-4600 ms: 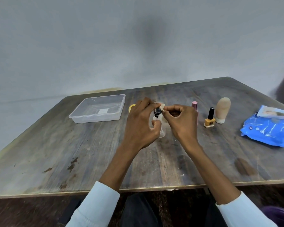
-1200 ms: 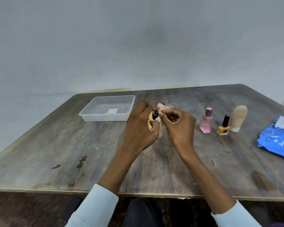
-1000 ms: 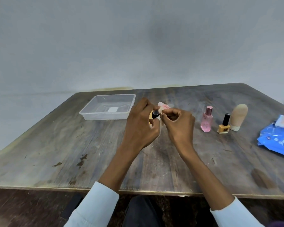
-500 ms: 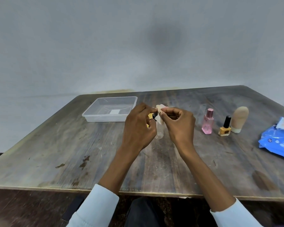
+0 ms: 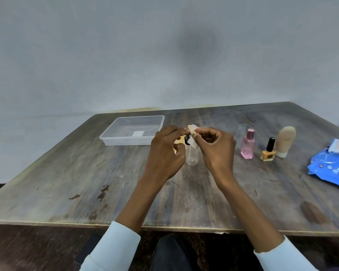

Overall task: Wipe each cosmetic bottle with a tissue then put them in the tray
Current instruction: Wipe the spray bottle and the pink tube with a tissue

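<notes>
Desk point(image 5: 86, 182): a worn, dark wooden top against a pale grey wall, carrying everything listed here.
Tray point(image 5: 114, 138): a clear plastic box at the back left of the desk, with only a small white label showing on its bottom.
Wipes pack point(image 5: 329, 169): a blue soft packet at the far right edge, partly cut off.
Left hand point(image 5: 164, 155): fingers curled round the clear bottle, holding it upright at the middle of the desk.
Right hand point(image 5: 216, 147): thumb and fingers pinching the tissue against the top of the bottle.
Clear bottle point(image 5: 192, 157): a small see-through bottle with a black top, held between the two hands, its base at or just above the desk; I cannot tell which.
Beige bottle point(image 5: 285, 141): rounded, standing on its white cap at the right.
Pink bottle point(image 5: 248, 147): standing just right of the right hand.
Yellow nail polish point(image 5: 268, 152): black cap, between the pink and beige bottles.
Tissue point(image 5: 193, 136): a small pale wad at the bottle's top.
</notes>
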